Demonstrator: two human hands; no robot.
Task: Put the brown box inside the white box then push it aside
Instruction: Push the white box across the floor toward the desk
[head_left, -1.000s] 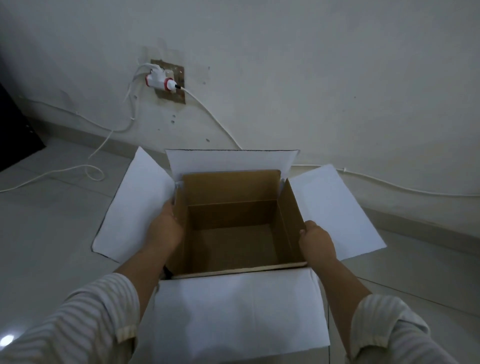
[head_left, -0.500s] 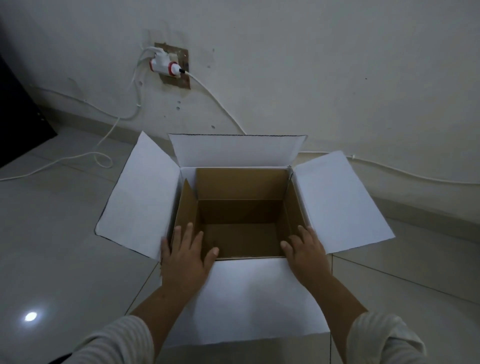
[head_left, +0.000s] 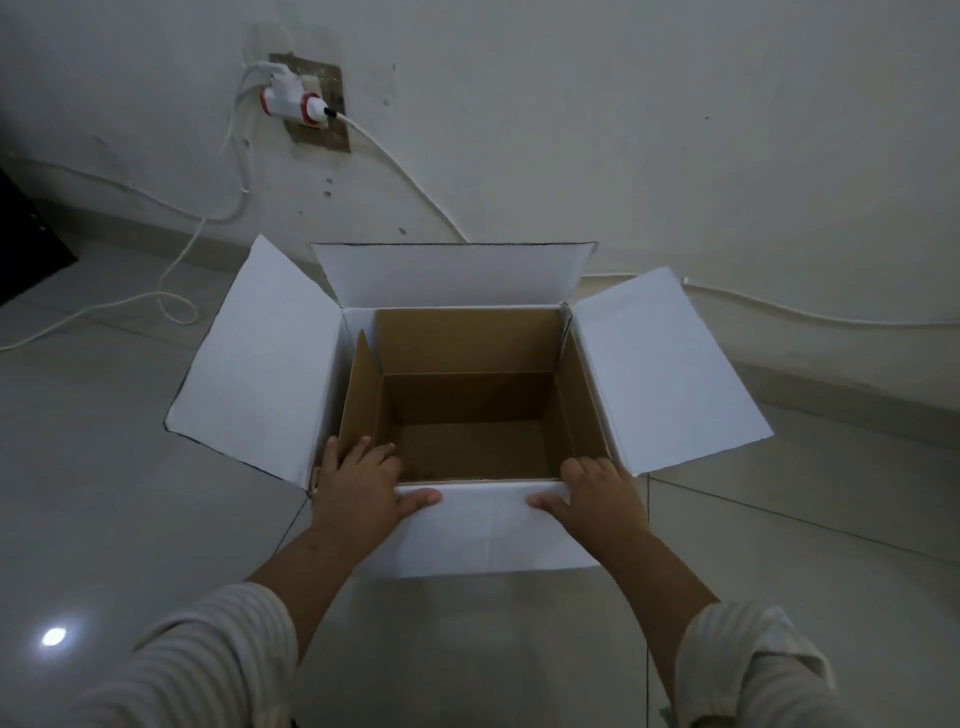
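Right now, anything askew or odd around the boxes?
One thing: the brown box's left flap leans inward instead of lying against the white box's wall. Otherwise nothing is spilled or damaged; both hands rest on the near rim.

1. Both forearms reach forward from the lower edge of the head view, bare from the rolled-up striped sleeves (head_left: 208, 660) to the wrists, and converge slightly toward each other.
2. The left hand (head_left: 358, 488) lies palm down, its fingers (head_left: 363, 449) spread and pointing forward, the thumb stretched out sideways toward the right hand.
3. The right hand (head_left: 597, 496) is also palm down, its fingers curled a little at the knuckles, the thumb pointing inward toward the left hand.
4. The two hands sit at about the same height, apart from each other, neither closed around anything.
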